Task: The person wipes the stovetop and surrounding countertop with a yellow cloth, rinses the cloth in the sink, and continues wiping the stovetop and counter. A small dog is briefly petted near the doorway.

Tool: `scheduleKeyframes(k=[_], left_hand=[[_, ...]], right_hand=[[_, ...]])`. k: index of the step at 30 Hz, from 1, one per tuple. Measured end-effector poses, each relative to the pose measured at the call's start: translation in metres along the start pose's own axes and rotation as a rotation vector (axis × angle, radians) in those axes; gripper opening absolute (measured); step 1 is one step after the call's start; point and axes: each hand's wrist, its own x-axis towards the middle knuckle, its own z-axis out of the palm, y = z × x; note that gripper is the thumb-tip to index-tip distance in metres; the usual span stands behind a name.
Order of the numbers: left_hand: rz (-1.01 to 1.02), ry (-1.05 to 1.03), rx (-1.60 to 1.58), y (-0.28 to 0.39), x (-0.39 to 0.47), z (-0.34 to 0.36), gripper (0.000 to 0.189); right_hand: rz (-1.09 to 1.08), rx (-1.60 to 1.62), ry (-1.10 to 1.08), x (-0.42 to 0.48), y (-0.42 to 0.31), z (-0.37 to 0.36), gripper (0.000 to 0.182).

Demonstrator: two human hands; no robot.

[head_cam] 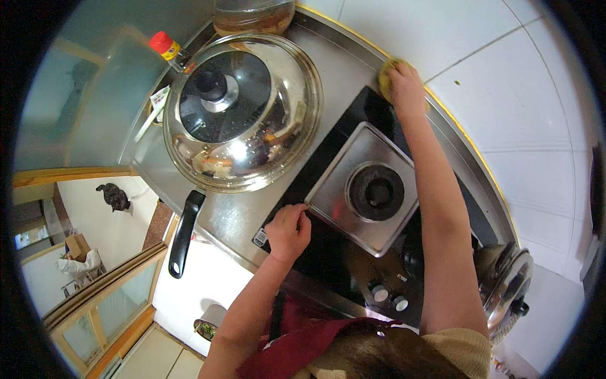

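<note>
My right hand (407,90) presses a yellow-green cleaning cloth or sponge (387,78) onto the back ledge of the steel counter, by the foot of the tiled wall. Curled at the front left corner of a square metal drip tray (331,189) is my left hand (289,232); whether it grips the tray's edge I cannot tell. The tray surrounds a round burner (377,192) on a black glass gas hob (331,251). Two knobs (389,297) sit at the hob's front.
Left of the hob stands a pan with a domed lid (289,137), its black handle (186,232) jutting past the counter's edge. Behind are a red-capped bottle (165,45) and a large clear container (253,16). Lidded cookware (511,284) stands at right. A black cat (114,196) is on the floor.
</note>
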Motion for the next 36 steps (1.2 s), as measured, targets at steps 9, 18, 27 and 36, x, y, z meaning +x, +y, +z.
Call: scheduleKeyframes(k=[9,18,27,36], left_hand=[[0.034,-0.121,0.156,-0.001,-0.001,0.006,0.019],[0.021,-0.159,0.205,-0.005,-0.004,0.005,0.018],[0.069,-0.124,0.155,-0.002,0.000,0.009,0.011],[0.091,-0.114,0.125,-0.006,-0.001,0.011,0.009]], right_hand=[[-0.026,0.018,0.029,0.108,-0.081,0.057,0.016],[-0.011,0.025,0.098,0.022,-0.011,0.016,0.013],[0.375,-0.173,0.066,-0.160,0.101,-0.075,0.021],[1.201,-0.201,-0.054,-0.262,0.109,-0.139,0.048]])
